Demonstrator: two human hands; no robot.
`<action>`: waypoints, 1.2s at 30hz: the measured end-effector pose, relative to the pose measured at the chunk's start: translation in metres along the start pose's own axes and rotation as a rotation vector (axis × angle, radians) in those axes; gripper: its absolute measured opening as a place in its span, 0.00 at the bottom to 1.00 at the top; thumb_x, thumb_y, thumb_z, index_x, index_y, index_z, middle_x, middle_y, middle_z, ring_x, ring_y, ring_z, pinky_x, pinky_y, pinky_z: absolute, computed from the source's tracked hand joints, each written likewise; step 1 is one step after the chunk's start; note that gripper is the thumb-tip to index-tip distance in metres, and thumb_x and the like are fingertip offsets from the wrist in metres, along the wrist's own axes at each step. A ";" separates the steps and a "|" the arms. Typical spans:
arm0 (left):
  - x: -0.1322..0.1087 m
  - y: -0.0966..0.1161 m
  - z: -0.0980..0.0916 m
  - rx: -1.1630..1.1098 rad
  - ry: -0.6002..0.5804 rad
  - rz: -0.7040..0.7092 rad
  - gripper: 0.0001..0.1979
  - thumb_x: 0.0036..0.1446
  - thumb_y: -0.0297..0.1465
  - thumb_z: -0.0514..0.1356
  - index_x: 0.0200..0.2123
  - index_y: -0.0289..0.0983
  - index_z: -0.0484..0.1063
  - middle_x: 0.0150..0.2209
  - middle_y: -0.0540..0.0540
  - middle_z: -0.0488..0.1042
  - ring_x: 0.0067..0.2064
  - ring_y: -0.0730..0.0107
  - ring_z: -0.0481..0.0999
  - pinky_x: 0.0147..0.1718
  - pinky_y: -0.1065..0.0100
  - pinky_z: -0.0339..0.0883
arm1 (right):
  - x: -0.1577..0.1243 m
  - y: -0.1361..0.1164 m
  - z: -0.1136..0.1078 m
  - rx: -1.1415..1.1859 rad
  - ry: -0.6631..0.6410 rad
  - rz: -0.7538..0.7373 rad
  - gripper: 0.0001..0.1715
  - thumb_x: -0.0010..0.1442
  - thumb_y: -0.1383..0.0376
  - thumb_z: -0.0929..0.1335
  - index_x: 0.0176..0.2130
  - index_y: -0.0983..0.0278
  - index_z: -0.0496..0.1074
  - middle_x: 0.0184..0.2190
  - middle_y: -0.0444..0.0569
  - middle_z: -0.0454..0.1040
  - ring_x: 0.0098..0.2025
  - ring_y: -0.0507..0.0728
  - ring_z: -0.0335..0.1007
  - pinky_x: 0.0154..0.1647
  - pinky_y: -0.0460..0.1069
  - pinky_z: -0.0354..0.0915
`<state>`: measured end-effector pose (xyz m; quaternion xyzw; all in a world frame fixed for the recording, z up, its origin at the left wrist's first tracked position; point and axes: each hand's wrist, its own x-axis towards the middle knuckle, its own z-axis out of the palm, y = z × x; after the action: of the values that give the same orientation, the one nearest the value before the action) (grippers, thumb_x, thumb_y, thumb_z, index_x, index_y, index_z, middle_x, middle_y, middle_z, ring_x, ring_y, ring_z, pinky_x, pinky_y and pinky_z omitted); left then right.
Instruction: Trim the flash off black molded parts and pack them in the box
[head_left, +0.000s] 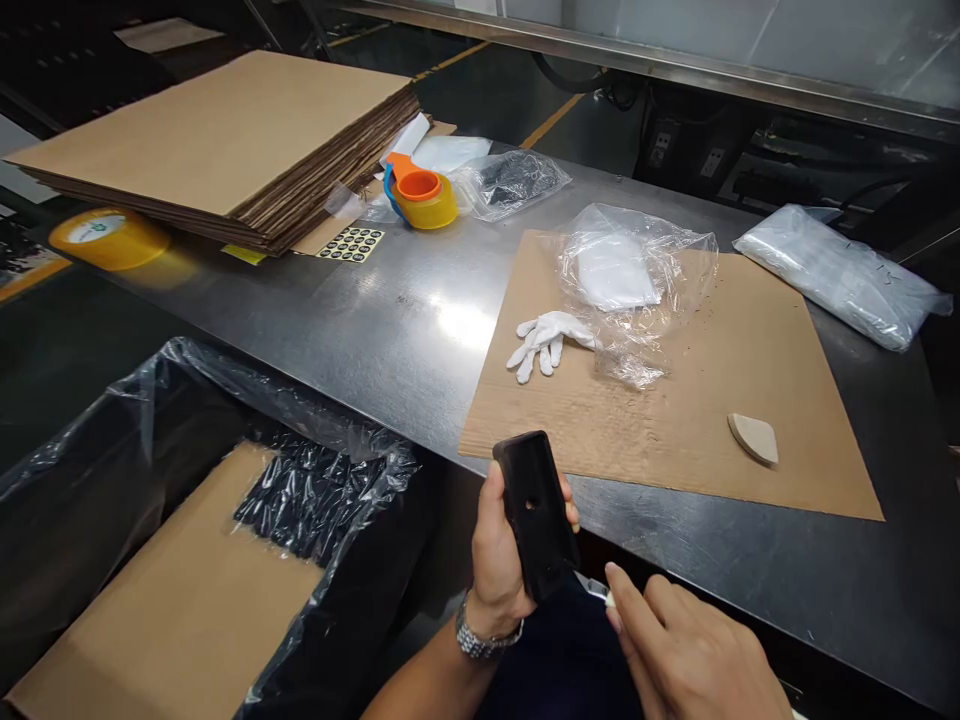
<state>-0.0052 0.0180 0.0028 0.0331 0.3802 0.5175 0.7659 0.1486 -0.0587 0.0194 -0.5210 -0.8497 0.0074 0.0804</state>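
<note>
Wrapped round a black rectangular part (538, 535) with raised edges and a small hole is my left hand (499, 560), a metal watch on its wrist. My right hand (682, 640) pinches a small knife (592, 585), its blade at the near end of the black part. The knife's handle is mostly hidden by my fingers. Both hands are in front of the metal table's near edge. Beyond them a cardboard sheet (525, 420) lies on the table, bearing a white glove (546, 340), a clear plastic bag (675, 270) and a beige wedge-shaped block (754, 438).
A stack of cardboard sheets (225, 130) occupies the table's left end, with a tape roll (109, 238) beside it. Past it are a tape dispenser (421, 195) and a sticker sheet (351, 244). A plastic-lined bin (169, 430) stands lower left. A plastic-wrapped pack (840, 275) lies right.
</note>
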 end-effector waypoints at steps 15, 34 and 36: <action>-0.005 0.000 -0.001 0.004 -0.048 0.024 0.26 0.57 0.48 0.49 0.33 0.32 0.74 0.27 0.44 0.73 0.25 0.70 0.71 0.25 0.70 0.68 | -0.001 -0.001 -0.002 0.017 0.002 -0.005 0.17 0.65 0.66 0.57 0.46 0.67 0.69 0.20 0.42 0.64 0.19 0.47 0.62 0.17 0.43 0.54; -0.005 0.000 0.001 0.026 -0.022 0.046 0.25 0.56 0.48 0.50 0.35 0.33 0.74 0.27 0.45 0.73 0.25 0.70 0.71 0.25 0.70 0.67 | -0.003 -0.002 0.003 -0.036 0.050 -0.002 0.16 0.64 0.66 0.58 0.45 0.67 0.71 0.19 0.41 0.63 0.18 0.46 0.59 0.18 0.44 0.51; -0.004 0.000 0.000 0.031 -0.002 0.038 0.25 0.55 0.48 0.51 0.35 0.32 0.74 0.26 0.45 0.73 0.25 0.70 0.71 0.25 0.70 0.67 | -0.002 -0.003 0.004 -0.059 0.075 0.005 0.16 0.64 0.67 0.58 0.45 0.67 0.71 0.19 0.41 0.63 0.18 0.46 0.59 0.18 0.44 0.51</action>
<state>-0.0057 0.0154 0.0051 0.0529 0.3865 0.5261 0.7557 0.1462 -0.0614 0.0153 -0.5252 -0.8447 -0.0371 0.0965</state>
